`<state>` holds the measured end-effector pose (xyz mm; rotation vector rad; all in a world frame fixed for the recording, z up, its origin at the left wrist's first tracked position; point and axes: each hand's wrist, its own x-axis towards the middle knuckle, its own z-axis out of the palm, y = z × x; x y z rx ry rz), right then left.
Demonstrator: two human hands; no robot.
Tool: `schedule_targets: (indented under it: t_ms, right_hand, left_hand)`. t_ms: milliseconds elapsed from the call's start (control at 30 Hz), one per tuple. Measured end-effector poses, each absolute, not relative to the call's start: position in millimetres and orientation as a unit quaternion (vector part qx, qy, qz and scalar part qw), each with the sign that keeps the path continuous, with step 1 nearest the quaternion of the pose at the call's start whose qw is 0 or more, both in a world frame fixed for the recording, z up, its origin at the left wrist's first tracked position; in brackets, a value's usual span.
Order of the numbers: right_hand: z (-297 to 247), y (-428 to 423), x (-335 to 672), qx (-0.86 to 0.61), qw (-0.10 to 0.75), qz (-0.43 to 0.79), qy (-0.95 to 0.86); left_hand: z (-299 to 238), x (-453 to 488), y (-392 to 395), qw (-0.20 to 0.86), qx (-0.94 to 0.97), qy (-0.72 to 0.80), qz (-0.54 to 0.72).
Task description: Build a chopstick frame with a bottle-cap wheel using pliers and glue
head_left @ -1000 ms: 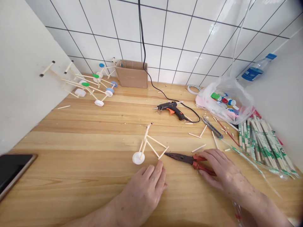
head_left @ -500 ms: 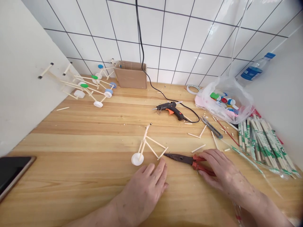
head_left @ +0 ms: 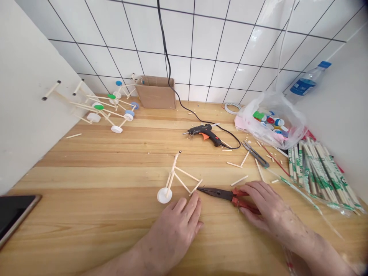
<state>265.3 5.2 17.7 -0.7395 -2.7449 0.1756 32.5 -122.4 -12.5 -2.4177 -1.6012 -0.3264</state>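
A small bicycle-shaped frame of thin wooden sticks point(head_left: 184, 174) stands on the wooden table, with a white bottle-cap wheel point(head_left: 164, 195) at its left end. My left hand point(head_left: 175, 226) rests palm down with fingers stretched forward, one fingertip touching the low end of the frame's short crosspiece. The thumb lies apart from the fingers. My right hand point(head_left: 263, 203) is closed around the red handles of long-nose pliers point(head_left: 217, 193). Their dark jaws point left, and the tip lies right at the crosspiece; I cannot tell whether it grips it.
Behind is a black glue gun point(head_left: 205, 132) with its cord. Snips point(head_left: 255, 153) and cut sticks point(head_left: 239, 180) lie right, near a bag of caps point(head_left: 244, 119) and wrapped chopsticks point(head_left: 322, 172). Finished stick models point(head_left: 109, 111) and a cardboard box point(head_left: 156, 96) stand back left. A phone point(head_left: 14, 214) lies left.
The whole view has shifted slightly, so most things sit a little farther left. Both hands, the pliers and the stick frame keep nearly the same positions relative to each other.
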Motion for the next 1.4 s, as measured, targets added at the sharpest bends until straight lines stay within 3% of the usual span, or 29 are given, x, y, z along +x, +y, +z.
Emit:
schedule_targets:
  t_ms: [1400]
  right_hand:
    - [19.9, 5.3, 266.0, -0.274, 0.155, 0.07, -0.947]
  left_hand:
    - [-7.1, 28.4, -127.9, 0.157, -0.818, -0.531, -0.155]
